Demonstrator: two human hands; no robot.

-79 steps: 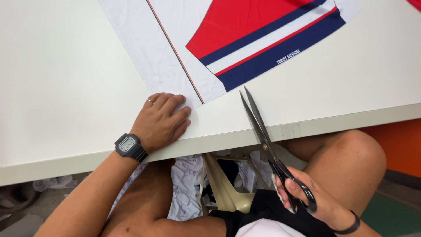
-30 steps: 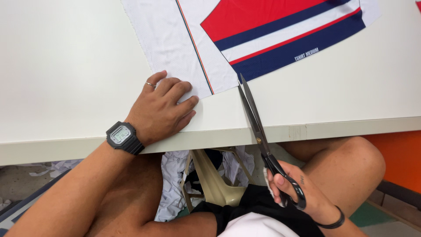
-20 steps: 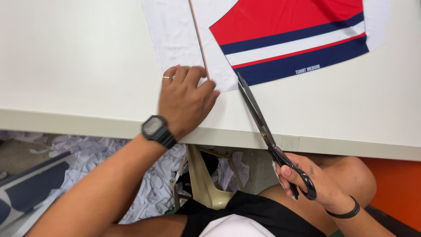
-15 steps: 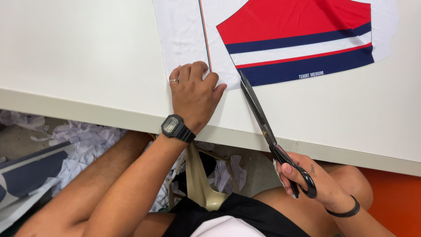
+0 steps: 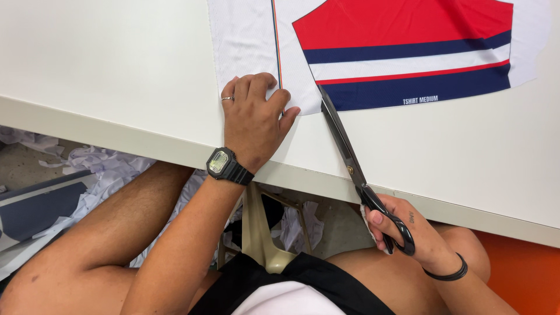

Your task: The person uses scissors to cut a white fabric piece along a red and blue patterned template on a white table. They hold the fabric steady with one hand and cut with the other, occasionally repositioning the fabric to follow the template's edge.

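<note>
On the white bench (image 5: 105, 76), my left hand (image 5: 256, 119) lies flat, pinning fabric (image 5: 245, 41) taut while my right hand (image 5: 408, 233) grips scissors (image 5: 344, 151), best cutting close along the print.

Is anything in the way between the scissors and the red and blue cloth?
Nothing visible is. The scissors, held in the right hand, already have their tips at the cloth's lower edge. The left hand presses the white part flat, just beside the blades, not in front.

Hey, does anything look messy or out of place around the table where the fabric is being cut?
Only the floor: crumpled white scraps lie heaped under the table. On top, the fabric lies flat.
</note>
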